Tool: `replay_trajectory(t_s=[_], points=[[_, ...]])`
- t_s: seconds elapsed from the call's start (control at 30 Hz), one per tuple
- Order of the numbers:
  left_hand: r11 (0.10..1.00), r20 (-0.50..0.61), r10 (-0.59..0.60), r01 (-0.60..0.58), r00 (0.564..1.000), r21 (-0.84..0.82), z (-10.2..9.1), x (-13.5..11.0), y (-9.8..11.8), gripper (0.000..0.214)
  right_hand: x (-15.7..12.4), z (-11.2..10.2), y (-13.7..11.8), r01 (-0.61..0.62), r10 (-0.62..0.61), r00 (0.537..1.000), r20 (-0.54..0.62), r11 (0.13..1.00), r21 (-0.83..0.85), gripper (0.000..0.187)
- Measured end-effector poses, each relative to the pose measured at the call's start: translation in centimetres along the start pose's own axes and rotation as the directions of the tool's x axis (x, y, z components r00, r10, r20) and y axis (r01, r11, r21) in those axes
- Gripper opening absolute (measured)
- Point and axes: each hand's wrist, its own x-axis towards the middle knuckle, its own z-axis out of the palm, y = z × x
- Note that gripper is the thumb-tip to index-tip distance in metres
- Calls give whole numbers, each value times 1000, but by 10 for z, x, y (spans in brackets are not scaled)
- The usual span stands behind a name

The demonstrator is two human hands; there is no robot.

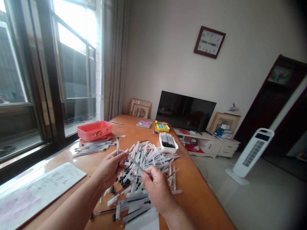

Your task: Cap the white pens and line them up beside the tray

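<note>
While hands hold pen parts, white box of tubes

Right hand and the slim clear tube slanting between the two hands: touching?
Touching. The head view shows the slim tube with its near end pinched between thumb and fingers of the right hand.

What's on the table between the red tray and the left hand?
Thin pen-like sticks, loosely bunched, lie between the tray and left hand in the head view.
</note>
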Motion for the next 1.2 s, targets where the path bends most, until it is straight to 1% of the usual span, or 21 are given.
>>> replay_trajectory(t_s=[0.1, 0.23, 0.3, 0.37, 0.43, 0.5, 0.57, 0.63, 0.67, 0.73, 0.8, 0.83, 0.93, 1.0, 1.1, 1.2], points=[[1000, 18, -14, 13, 1000, 22, 1, -2, 3, 27, 0, 0, 0, 22, -22, 1000, -8, 998, -60, 27], [997, 44, -33, 30, 998, 75, 2, -5, 11, 35, 0, -1, -1, 8, -8, 1000, 0, 999, -38, 27], [994, 39, -25, 21, 999, 110, 3, -6, 13, 35, 0, -2, -2, 20, -20, 1000, -4, 998, -58, 26], [990, 16, -10, 8, 1000, 144, 2, -6, 13, 34, -1, -3, -5, 50, -53, 998, -18, 990, -132, 24], [981, -30, 7, -1, 1000, 193, 2, -6, 11, 37, -2, -3, -7, 84, -94, 995, -29, 970, -228, 21], [960, -77, 34, -11, 996, 280, 1, -5, 9, 41, -3, -4, -9, 110, -128, 991, -40, 948, -299, 19], [921, -82, 57, -21, 995, 390, 1, -5, 9, 43, -3, -5, -10, 113, -137, 989, -57, 942, -315, 18], [879, -46, 64, -35, 997, 476, 2, -5, 9, 45, -1, -7, -9, 88, -112, 991, -78, 962, -259, 20], [864, -30, 55, -32, 998, 502, 2, -6, 10, 46, 0, -8, -8, 62, -78, 994, -79, 979, -195, 22], [851, -12, 18, -10, 1000, 526, 4, -7, 11, 49, 2, -10, -7, -18, 17, 998, -57, 1000, -13, 26], [840, -7, -18, 19, 1000, 542, 5, -7, 10, 53, 4, -13, -6, -95, 99, 995, -24, 984, 153, 30], [834, -7, -28, 28, 1000, 552, 5, -8, 10, 54, 5, -14, -6, -115, 121, 993, -18, 973, 201, 31], [819, -16, -42, 44, 999, 572, 5, -8, 7, 58, 6, -15, -6, -96, 109, 993, -40, 966, 241, 32], [827, -22, -50, 53, 999, 560, 4, -8, 6, 60, 7, -16, -5, -90, 104, 994, -44, 964, 250, 32], [881, -7, -9, 11, 1000, 472, 3, -9, 7, 54, 7, -17, -4, -117, 134, 990, -49, 959, 259, 34], [931, 68, 7, -31, 998, 364, 2, -8, 8, 44, 7, -19, -5, -154, 178, 982, -62, 947, 282, 35]])
